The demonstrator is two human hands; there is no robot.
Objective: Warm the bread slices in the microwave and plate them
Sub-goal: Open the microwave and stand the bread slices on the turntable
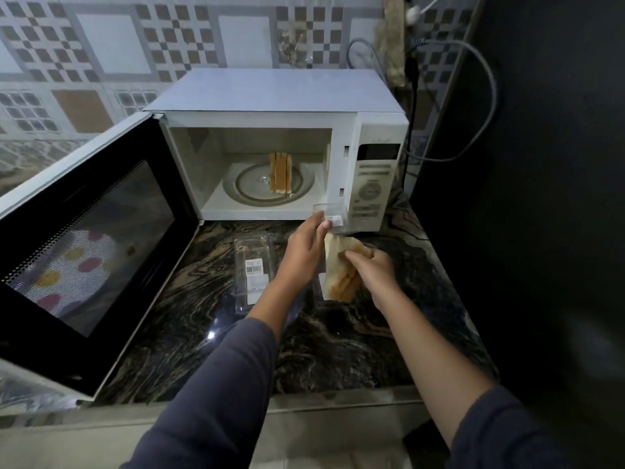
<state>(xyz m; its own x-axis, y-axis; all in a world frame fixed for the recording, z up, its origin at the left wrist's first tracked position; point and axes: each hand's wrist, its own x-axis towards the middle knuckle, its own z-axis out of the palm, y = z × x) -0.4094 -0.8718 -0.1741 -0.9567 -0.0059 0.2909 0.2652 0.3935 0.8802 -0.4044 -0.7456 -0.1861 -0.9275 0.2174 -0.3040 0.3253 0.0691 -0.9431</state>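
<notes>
A white microwave [372, 130] stands on the dark marble counter with its door [91, 245] swung wide open to the left. Several bread slices [280, 172] stand upright on edge on its glass turntable [250, 187]. In front of the microwave, my left hand [306, 247] pinches the raised lid of a clear plastic container [333, 214] with a barcode label. My right hand [370, 269] grips a bunch of bread slices [338, 265] at that container, just below the lid.
A second clear plastic container [252, 269] with a label lies on the marble counter [338, 346] left of my hands. A grey cable [487, 96] loops along the tiled wall at the right, beside a dark tall surface [541, 198].
</notes>
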